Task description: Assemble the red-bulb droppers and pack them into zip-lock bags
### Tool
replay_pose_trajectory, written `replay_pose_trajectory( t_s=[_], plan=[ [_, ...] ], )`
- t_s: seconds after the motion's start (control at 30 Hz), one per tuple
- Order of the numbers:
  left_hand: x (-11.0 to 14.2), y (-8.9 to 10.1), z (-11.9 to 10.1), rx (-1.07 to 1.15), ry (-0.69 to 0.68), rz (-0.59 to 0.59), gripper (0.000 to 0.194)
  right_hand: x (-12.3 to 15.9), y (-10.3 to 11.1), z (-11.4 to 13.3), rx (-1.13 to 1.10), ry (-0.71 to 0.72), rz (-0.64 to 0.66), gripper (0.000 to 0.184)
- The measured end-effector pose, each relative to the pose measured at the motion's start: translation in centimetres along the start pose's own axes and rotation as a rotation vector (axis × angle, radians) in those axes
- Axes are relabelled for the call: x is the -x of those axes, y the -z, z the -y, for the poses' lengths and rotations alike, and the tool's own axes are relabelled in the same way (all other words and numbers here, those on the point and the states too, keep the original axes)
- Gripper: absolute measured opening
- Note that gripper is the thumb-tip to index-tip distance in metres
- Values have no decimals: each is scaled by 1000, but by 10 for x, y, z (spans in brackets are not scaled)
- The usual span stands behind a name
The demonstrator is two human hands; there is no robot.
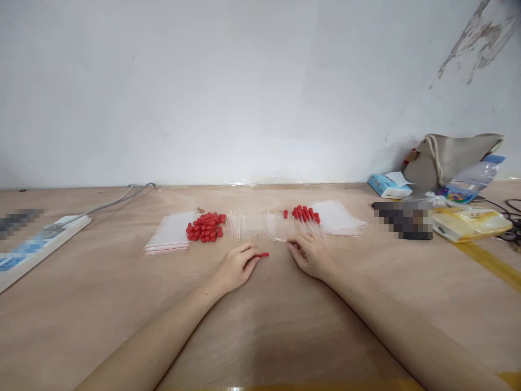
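My left hand (240,266) pinches a red rubber dropper bulb (264,254), whose open end points right. Opposite it, my right hand (311,255) is closed on a thin clear dropper tube (280,239) that sticks out to the left, apart from the bulb. Beyond my left hand lies a pile of loose red bulbs (205,228). Rows of clear tubes (244,224) lie between the two hands, farther back. Several assembled droppers (305,213), red bulbs fitted on their tubes, lie just behind my right hand.
Stacks of white zip bags lie at the left (169,233) and right (336,217). A power strip (69,225) sits far left. At right are a blue tissue pack (389,185), a beige bag (451,157), a yellow packet (470,224) and a blurred dark object (402,219).
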State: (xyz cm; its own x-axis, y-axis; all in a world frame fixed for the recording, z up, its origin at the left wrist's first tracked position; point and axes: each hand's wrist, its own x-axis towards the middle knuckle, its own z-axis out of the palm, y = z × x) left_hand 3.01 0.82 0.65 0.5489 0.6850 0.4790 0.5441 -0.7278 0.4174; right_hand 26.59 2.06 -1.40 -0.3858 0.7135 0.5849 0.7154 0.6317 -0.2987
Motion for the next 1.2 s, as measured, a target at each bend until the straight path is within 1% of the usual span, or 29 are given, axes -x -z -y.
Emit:
replay_pose_trajectory(
  t_s=[0.07, 0.17, 0.23, 0.37, 0.53, 0.7, 0.93, 1.1, 1.2],
  plan=[
    [1, -3, -1, 10, 9, 57, 19, 0, -1, 0, 9, 17, 14, 16],
    [-2, -7, 2, -11, 71, 56, 17, 0, -1, 2, 23, 49, 18, 16],
    [-6, -10, 4, -15, 102, 42, 22, -1, -1, 3, 30, 70, 22, 18],
    [-10, -17, 4, -4, 115, 11, 18, -1, 0, 6, 23, 93, 22, 19],
    [-9, -15, -1, 102, 156, -92, 18, 1, -1, 9, -11, 108, 15, 18],
    [-7, -15, -2, 178, 201, -119, 17, 1, -3, 10, -14, 124, 0, 18],
    [-3, -21, 3, 296, 256, -93, 18, 1, -4, 11, -55, 143, 30, 19],
    [-3, -18, 1, 280, 199, -18, 17, 0, -3, 8, -76, 177, 71, 20],
    [-3, -17, 0, 256, 179, 6, 17, -1, -2, 9, -48, 161, 76, 21]
  ],
)
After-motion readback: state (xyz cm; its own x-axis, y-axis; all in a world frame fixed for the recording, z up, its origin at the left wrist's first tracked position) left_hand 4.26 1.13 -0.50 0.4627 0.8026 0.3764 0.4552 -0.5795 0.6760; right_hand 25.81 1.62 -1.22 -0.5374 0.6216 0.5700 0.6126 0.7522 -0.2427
